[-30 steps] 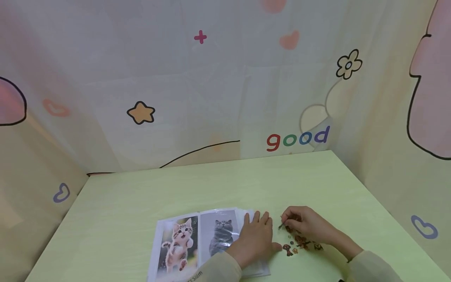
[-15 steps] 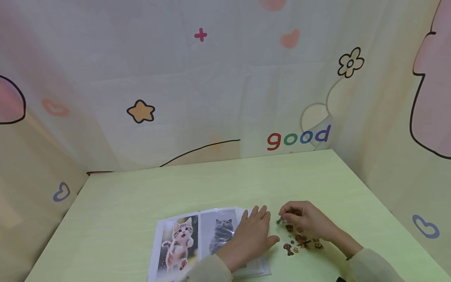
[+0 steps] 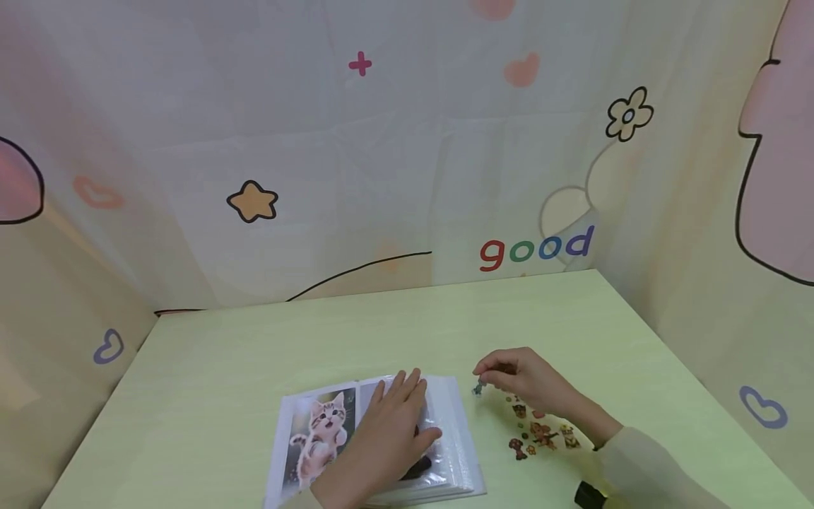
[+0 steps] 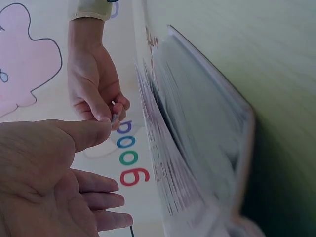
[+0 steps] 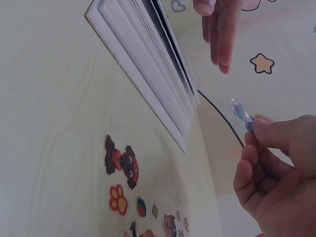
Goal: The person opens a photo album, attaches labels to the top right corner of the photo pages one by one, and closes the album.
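Note:
My left hand [image 3: 388,431] hovers with straight fingers over the right page of an open photo album [image 3: 461,452], hiding much of the picture there. On the left page a kitten photo [image 3: 318,438] shows. Right of the album, my right hand [image 3: 531,378] is raised above the table. Its thumb and forefinger pinch a small, partly see-through bluish sticker [image 5: 238,109]. Several cartoon dog stickers [image 3: 542,434] lie on the table below the right forearm, among them a paw-print sticker [image 5: 117,200].
The pale green table [image 3: 222,360] is enclosed by a printed cloth backdrop [image 3: 305,141] at the back and sides. A small black object [image 3: 589,495] shows at the front, by the right sleeve.
My left hand has moved left, off the album's right edge to over its right page. The right hand has risen and moved left with the sticker, away from the other stickers.

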The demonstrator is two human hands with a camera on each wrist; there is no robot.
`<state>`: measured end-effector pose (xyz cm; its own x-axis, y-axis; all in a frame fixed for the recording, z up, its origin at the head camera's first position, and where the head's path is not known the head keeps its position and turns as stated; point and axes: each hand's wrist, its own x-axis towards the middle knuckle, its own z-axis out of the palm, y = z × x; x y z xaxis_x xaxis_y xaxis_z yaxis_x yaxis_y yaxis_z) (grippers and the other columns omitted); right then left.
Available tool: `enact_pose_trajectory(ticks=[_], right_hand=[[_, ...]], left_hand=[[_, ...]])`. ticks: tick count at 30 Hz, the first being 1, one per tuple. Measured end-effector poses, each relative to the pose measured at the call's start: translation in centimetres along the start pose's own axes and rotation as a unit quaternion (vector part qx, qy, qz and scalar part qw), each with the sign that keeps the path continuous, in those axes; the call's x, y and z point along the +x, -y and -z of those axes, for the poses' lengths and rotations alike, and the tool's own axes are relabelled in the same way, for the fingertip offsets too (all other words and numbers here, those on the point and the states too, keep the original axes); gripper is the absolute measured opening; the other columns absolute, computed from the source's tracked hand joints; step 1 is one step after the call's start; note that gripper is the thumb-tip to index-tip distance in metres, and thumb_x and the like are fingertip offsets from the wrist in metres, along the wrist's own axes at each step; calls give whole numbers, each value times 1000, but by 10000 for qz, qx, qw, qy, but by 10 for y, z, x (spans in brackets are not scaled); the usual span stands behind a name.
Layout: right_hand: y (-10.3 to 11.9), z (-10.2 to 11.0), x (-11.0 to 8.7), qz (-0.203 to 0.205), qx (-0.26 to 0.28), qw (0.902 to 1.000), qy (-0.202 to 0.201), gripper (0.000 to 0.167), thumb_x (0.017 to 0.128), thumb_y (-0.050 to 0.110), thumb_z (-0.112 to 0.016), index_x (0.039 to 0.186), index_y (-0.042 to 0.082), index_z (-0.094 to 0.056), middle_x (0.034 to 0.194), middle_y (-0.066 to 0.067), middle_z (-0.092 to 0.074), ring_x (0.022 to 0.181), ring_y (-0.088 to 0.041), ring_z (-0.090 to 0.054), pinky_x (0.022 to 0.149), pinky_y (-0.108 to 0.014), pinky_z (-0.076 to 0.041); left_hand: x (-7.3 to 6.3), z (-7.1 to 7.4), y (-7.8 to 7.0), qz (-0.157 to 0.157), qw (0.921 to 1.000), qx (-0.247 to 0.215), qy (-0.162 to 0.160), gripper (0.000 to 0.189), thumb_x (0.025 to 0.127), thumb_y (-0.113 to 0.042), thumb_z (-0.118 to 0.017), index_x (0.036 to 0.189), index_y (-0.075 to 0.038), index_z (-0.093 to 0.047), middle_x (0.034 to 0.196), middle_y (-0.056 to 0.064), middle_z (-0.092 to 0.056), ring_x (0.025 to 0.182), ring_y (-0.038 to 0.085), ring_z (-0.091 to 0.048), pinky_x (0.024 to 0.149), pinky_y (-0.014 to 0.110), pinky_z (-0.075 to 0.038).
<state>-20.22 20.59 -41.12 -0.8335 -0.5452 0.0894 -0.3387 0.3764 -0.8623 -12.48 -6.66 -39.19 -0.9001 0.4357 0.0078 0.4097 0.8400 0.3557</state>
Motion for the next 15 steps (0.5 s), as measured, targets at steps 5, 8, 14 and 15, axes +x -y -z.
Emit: enact_pose_trajectory(ticks=[5,8,14,15], right_hand=[[5,-7,11,1,21,10000,41,14,102,8,-66,110,0,-74,98,-7,-72,78,-21,-59,69,-28,-52],[6,-13,18,12,3,10000,90,14,101,7,-67,110,0,-73,95,-5,-71,78,-16,-58,68,-25,-51],[12,-23,32,8,-1,9999,172,15,99,7,-69,111,-3,-72,92,-3,-70,78,-13,-58,68,-26,-53],[14,-25,34,15,-13,9998,183,15,99,7,-69,109,-3,-72,92,-3,-70,78,-13,-58,69,-25,-53]], left_hand=[[-16,6,18,127,9995,-270,-71,72,99,-39,-70,152,3,-46,163,19,-35,152,40,-28,119,65,-20],[-25,7,27,216,9991,-333,-117,72,100,-39,-68,153,4,-45,164,19,-33,152,40,-27,120,65,-18],[-41,7,41,340,9984,-352,-295,73,97,-38,-71,150,6,-48,162,22,-36,150,43,-30,119,65,-19],[-43,6,44,374,9981,-373,-327,74,97,-38,-72,149,7,-48,161,23,-37,150,43,-30,119,65,-19]])
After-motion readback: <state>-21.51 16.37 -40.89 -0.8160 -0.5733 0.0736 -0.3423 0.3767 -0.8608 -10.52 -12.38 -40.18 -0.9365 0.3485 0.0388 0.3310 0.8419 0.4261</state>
